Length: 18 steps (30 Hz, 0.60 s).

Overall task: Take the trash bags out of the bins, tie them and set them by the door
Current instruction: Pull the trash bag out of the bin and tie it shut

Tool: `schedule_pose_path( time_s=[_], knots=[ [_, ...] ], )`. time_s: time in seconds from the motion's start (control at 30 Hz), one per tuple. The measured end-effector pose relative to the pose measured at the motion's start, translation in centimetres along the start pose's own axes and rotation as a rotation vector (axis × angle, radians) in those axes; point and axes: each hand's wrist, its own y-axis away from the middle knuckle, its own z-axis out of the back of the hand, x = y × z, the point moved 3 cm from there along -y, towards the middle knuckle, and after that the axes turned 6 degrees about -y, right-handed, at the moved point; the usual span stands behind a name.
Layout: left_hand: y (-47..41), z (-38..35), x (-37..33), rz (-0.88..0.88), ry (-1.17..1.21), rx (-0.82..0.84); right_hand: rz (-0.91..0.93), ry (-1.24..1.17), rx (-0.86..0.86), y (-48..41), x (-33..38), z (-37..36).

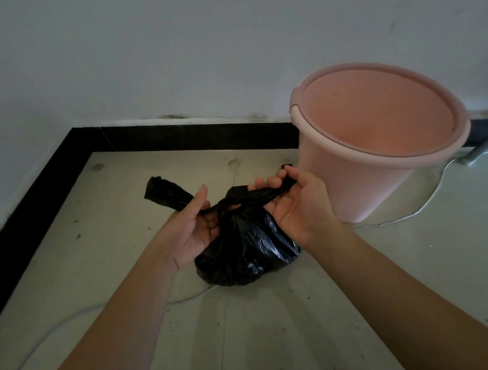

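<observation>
Hands are working a knot: the left hand is gripping one twisted ear of the bag, the right hand is closed on the other, pulling them apart sideways so the knot tightens. That bag is sitting on the floor just left of the bin, neck pointing up, ears stretching left-right.
</observation>
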Motion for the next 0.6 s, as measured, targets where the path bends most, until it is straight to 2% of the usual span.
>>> schedule_pose_path(
  time_s=[0.1, 0.2, 0.27, 0.33, 0.43, 0.53, 0.6],
  knots=[
    [-0.4, 0.2, 0.0, -0.086, -0.020, -0.087, -0.041, 0.082, -0.091, 0.0, -0.5, 1.3],
    [-0.5, 0.2, -0.2, -0.173, -0.065, -0.115, -0.067, 0.274, -0.167, -0.5, -0.6, 2.5],
    [-0.3, 0.3, -0.8, -0.235, -0.216, -0.137, -0.050, 0.510, -0.203, -0.8, 0.1, 3.1],
    [-0.2, 0.9, -1.7, -0.277, -0.361, -0.166, 0.101, 0.851, -0.208, -1.3, 1.5, 3.4],
    [0.2, 1.0, -2.7, -0.310, -0.524, -0.132, 0.386, 1.287, -0.012, -2.0, 3.2, 2.2],
    [0.7, -0.2, -3.1, -0.322, -0.678, -0.020, 0.400, 1.551, 0.307, -3.0, 2.5, 0.6],
    [0.8, -1.0, -3.5, -0.327, -0.760, 0.046, 0.308, 1.728, 0.512, -3.4, 1.7, -0.1]
  ],
)
